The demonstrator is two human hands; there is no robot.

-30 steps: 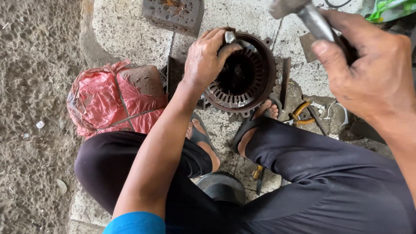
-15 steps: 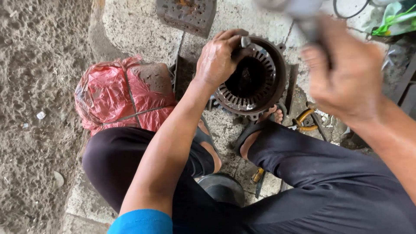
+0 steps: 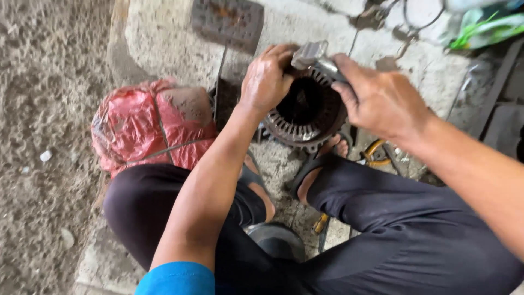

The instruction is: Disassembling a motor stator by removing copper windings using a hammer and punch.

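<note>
A round, ribbed metal motor stator [image 3: 305,117] with a dark hollow core stands on the concrete between my feet. My left hand [image 3: 266,79] grips its upper left rim; a small metal piece seen between the fingers earlier is now hidden. My right hand [image 3: 382,101] holds the handle of a hammer, and the grey hammer head [image 3: 310,53] rests on the stator's top rim, right by my left fingers. My legs in black trousers and sandalled feet frame the stator from below.
A red plastic-wrapped bundle [image 3: 147,128] lies left of the stator. A rusty metal plate [image 3: 226,19] sits at the top. Yellow-handled pliers [image 3: 376,153] lie by my right foot, and a dark round object [image 3: 275,240] below my knees. Rough dirt covers the left.
My right hand swung the hammer down from the upper right onto the stator's top rim. My left hand kept its grip on the rim. The camera view shifted slightly.
</note>
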